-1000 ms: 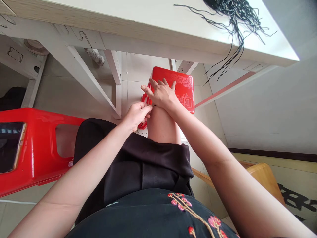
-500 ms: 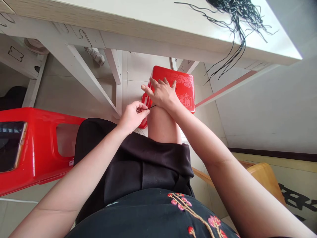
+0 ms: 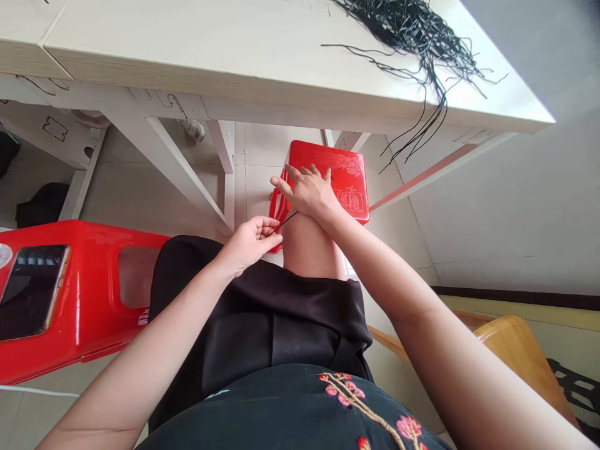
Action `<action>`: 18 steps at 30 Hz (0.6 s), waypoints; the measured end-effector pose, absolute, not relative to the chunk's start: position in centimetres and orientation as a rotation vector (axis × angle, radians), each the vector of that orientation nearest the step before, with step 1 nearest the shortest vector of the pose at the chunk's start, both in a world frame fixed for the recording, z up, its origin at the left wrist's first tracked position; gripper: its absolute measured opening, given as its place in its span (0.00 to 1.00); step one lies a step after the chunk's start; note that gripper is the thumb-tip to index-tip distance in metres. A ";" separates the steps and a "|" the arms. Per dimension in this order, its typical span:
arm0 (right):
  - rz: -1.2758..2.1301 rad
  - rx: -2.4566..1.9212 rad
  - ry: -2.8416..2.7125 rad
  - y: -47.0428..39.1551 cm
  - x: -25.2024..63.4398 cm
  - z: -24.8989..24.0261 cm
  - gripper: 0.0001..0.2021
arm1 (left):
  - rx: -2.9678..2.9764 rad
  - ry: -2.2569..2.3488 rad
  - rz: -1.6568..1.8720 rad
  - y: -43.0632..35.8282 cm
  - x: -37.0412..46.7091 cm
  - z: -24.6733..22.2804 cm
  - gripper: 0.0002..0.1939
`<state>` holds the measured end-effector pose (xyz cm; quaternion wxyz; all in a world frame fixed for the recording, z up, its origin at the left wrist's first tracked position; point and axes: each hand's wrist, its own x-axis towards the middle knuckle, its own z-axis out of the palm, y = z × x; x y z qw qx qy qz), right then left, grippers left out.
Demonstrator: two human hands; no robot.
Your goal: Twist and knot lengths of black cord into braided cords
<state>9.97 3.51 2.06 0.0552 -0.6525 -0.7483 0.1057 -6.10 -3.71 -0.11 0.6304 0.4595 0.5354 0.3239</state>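
Observation:
My left hand (image 3: pixel 253 242) pinches a thin black cord (image 3: pixel 287 220) between thumb and fingers, beside my bare knee (image 3: pixel 312 250). The cord runs up and right from the fingertips and disappears under my right hand (image 3: pixel 307 192). That hand lies flat on the knee with its fingers spread, pressing over the cord's other end, which is hidden. Above, a tangled bundle of black cords (image 3: pixel 417 44) rests on the white table (image 3: pixel 210 44), several strands hanging over its front edge.
A red plastic stool (image 3: pixel 349 165) stands beyond my knee, under the table. Another red stool (image 3: pixel 98 275) at the left bears a phone (image 3: pixel 35 290). White table legs (image 3: pixel 182 169) slant down at the left. A wooden chair (image 3: pixel 520 356) is at the lower right, near the wall.
My left hand has drawn slightly down from the right hand, so a longer piece of cord shows between them. The whole view has shifted a little, with the table appearing lower.

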 end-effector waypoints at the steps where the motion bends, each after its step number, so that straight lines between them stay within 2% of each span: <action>1: 0.324 -1.980 -2.273 3.5 10.0 2.1 0.42 | 1.059 1.248 0.764 -3.9 -6.3 -0.3 0.16; 5: 0.325 -1.976 -2.272 3.5 9.9 2.1 0.42 | 1.086 1.320 0.848 -4.2 -6.9 -1.1 0.11; 10: 0.333 -1.987 -2.254 3.4 9.9 2.0 0.41 | 1.034 1.257 0.869 -4.1 -7.5 -1.1 0.12; 18: 0.297 -1.987 -2.254 3.4 9.9 1.9 0.41 | 0.771 1.149 0.704 -4.6 -7.6 0.7 0.14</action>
